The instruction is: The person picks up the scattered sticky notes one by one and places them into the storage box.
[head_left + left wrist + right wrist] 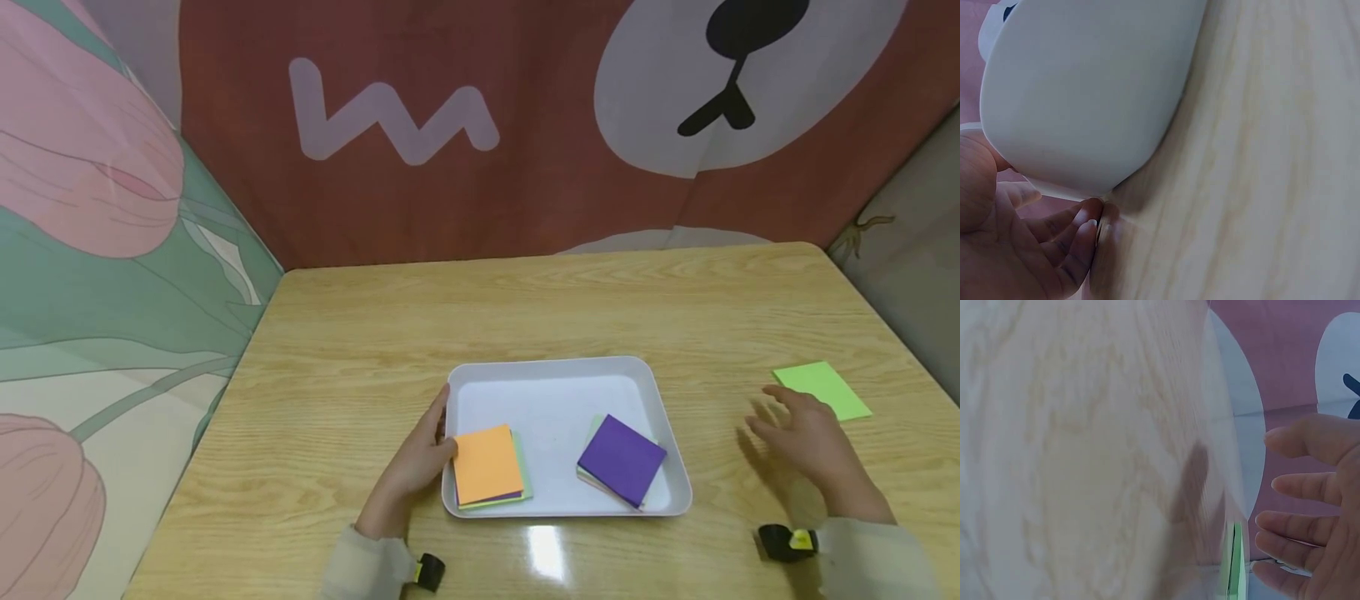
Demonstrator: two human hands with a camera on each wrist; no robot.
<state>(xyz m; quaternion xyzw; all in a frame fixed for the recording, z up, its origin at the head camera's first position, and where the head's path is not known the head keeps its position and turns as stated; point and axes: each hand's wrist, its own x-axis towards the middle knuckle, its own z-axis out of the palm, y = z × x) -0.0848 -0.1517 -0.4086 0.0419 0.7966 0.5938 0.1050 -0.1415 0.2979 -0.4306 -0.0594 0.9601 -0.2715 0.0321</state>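
Observation:
My left hand point(420, 457) grips the left side of a white tray point(555, 392), its thumb over the rim and its fingers along the outer wall. The tray's wall point(1091, 94) fills the upper part of the left wrist view. Inside lie two stacks of square paper: an orange-topped stack point(489, 465) at the left and a purple-topped stack point(622, 458), turned askew, at the right. My right hand point(810, 437) hovers over the table with fingers apart, holding nothing. Beside it lies a bright green paper pad point(823, 388), partly behind the hand; the right wrist view catches the pad edge-on point(1233, 562).
The tray and pad stand on a wood-grain table point(360, 333). A red-brown printed cloth point(420, 208) hangs behind its back edge, and a floral cloth point(90, 308) borders the left side. Grey cloth point(915, 250) hangs at the right.

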